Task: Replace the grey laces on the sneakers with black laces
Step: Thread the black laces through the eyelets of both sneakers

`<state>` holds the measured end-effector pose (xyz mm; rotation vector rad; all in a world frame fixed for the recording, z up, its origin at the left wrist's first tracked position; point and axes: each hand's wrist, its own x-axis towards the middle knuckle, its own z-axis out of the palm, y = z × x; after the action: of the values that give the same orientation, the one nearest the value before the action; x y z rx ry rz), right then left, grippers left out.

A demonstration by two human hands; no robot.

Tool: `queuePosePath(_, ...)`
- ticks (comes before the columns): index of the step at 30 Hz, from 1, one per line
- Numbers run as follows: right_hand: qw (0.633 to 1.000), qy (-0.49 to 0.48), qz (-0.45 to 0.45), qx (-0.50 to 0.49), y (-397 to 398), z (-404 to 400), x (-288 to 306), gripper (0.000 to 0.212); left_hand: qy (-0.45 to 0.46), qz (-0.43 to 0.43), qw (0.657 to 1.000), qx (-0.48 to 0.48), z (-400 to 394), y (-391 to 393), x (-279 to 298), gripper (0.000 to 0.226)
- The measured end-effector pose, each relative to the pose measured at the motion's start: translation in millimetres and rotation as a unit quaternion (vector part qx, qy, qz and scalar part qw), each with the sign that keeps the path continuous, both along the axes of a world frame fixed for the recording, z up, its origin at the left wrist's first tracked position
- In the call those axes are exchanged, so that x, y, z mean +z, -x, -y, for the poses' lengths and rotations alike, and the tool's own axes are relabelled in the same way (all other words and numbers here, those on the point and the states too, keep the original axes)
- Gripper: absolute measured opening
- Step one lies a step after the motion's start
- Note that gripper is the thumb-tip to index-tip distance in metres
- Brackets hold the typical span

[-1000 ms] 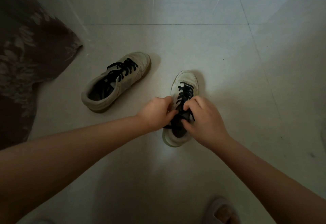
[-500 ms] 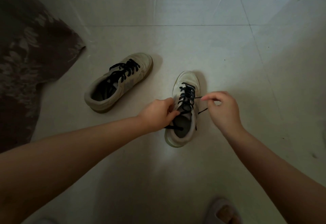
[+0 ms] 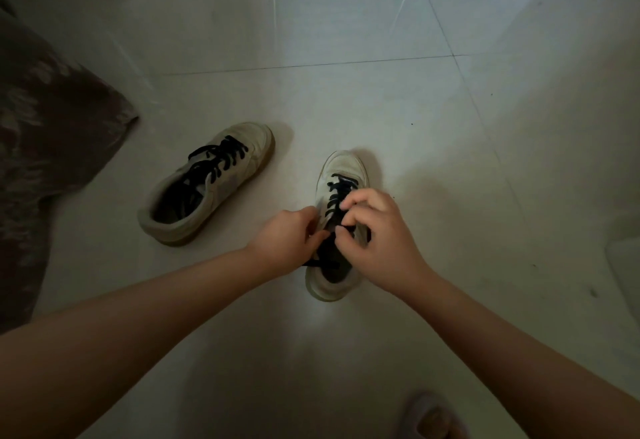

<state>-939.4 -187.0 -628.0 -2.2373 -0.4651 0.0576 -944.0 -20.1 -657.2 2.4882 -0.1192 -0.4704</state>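
Note:
Two off-white sneakers stand on the tiled floor. The left sneaker [image 3: 207,184] lies angled with black laces threaded through it. The right sneaker [image 3: 341,167] points away from me, and a black lace [image 3: 341,186] crosses its upper eyelets. My left hand [image 3: 285,239] grips the left side of this shoe near the collar. Over the tongue, my right hand [image 3: 379,234] has its fingers curled and pinches the black lace. The hands hide the lower eyelets.
A dark patterned cloth [image 3: 45,148] lies at the left edge. A foot in a slipper [image 3: 431,418] shows at the bottom. A pale object [image 3: 625,258] sits at the right edge. Light floor tiles surround the shoes.
My right hand pulled the lace out to the right half a second ago; now it has come back over the shoe's tongue. My left hand stayed on the shoe.

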Motion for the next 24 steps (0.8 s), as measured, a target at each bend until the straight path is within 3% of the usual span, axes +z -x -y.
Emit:
queuePosePath(3,0.997,-0.069,-0.026,-0.004,9,3,16,0.029,-0.007,0.001,1.0,0.001,-2,-2,0,0.023)
queuePosePath(8,0.974,-0.089,-0.205,-0.019,17,16,26,0.046,-0.058,-0.002,0.998,-0.002,-10,-5,4,0.022)
queuePosePath(11,0.944,-0.043,-0.324,0.053,28,17,26,0.041,-0.09,0.009,0.996,-0.009,-20,-5,5,0.024)
queuePosePath(14,0.898,0.105,-0.395,0.162,40,15,24,0.036,-0.09,0.011,0.996,-0.028,-30,-4,7,0.021)
queuePosePath(16,0.888,0.166,-0.384,0.189,42,13,21,0.038,-0.096,0.018,0.994,-0.049,-36,-2,11,0.019)
queuePosePath(20,0.944,0.141,-0.278,0.108,23,11,17,0.042,-0.117,0.018,0.985,-0.128,-50,3,18,0.018)
queuePosePath(24,0.973,0.095,-0.212,0.006,-8,7,9,0.016,-0.196,0.025,0.964,-0.176,-69,13,25,0.016)
